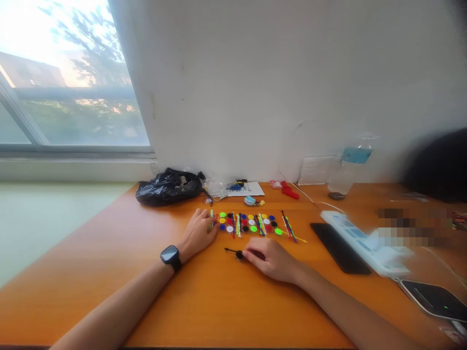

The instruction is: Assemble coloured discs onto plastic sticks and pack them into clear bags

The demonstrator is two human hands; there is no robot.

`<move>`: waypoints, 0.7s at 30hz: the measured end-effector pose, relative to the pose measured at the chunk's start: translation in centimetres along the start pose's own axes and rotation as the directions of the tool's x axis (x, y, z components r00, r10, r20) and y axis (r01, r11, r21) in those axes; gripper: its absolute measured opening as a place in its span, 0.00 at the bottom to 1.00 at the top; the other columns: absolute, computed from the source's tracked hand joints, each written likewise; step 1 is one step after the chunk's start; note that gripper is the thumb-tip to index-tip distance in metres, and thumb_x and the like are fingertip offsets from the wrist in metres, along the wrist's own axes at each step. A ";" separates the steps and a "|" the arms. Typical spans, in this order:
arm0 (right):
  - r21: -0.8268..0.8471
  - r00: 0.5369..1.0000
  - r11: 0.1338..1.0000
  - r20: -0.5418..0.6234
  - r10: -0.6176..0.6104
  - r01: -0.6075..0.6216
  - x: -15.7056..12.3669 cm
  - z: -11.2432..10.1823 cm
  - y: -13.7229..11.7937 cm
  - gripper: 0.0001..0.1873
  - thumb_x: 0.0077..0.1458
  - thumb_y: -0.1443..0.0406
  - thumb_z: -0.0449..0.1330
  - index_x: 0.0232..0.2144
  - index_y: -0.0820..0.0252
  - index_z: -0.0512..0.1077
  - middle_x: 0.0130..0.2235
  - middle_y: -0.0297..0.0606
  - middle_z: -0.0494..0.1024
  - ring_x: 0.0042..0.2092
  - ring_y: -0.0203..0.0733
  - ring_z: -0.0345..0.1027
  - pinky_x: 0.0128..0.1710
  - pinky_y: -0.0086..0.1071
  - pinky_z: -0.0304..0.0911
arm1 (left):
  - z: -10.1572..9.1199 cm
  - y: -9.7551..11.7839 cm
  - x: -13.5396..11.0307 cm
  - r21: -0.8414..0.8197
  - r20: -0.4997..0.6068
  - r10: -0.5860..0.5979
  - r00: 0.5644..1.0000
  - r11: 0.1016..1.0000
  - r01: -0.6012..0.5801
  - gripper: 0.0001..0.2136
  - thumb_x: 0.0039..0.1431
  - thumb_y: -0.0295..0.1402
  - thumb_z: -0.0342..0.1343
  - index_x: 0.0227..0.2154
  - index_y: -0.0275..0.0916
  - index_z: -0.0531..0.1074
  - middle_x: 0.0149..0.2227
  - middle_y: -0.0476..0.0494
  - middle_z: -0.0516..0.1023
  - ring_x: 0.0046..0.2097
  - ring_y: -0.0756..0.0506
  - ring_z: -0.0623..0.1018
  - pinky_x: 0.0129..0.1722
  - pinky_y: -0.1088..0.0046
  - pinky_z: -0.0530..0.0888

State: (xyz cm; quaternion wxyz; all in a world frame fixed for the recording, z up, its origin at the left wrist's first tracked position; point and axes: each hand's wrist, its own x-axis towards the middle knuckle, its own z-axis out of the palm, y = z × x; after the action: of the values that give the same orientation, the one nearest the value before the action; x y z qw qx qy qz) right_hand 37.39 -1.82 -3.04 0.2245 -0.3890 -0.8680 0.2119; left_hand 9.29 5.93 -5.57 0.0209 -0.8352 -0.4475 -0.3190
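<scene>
At the left end of a row of small coloured pieces, my left hand (201,229) rests on the table, a dark watch on its wrist. Its fingers are loosely bent and apart beside a few thin coloured arrows (212,218), partly covering them. Closer to me, the thumb and fingertips of my right hand (272,258) pinch a black arrow spinner (239,254), its point towards the left. Behind it lie round discs (252,222) in yellow, white, red, blue, green and black, in groups. Bundles of thin arrows (238,225) separate the groups, and more arrows (289,226) lie at the right end.
A black plastic bag (170,187) lies at the back left near the window. Along the wall are a white paper (246,188), a red item (290,190) and a bottle (348,170). On the right lie a dark phone (340,248) and a white power strip (365,245).
</scene>
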 end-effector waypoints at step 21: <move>-0.004 1.000 1.000 -0.003 0.008 -0.008 0.0 0.0 0.1 0.18 0.72 0.55 0.53 0.37 0.58 0.77 0.36 0.40 0.80 0.36 0.42 0.70 0.38 0.34 0.62 | -0.2 -0.6 0.5 -0.185 -0.055 -0.127 0.990 0.976 0.115 0.10 0.69 0.36 0.54 0.36 0.42 0.80 0.38 0.41 0.76 0.45 0.39 0.73 0.45 0.62 0.71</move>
State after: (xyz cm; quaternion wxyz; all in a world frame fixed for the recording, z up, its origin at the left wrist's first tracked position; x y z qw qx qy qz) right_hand 37.45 -1.78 -3.10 0.2243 -0.3933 -0.8665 0.2103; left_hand 8.89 6.60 -5.32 -0.0600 -0.7937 -0.4657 -0.3868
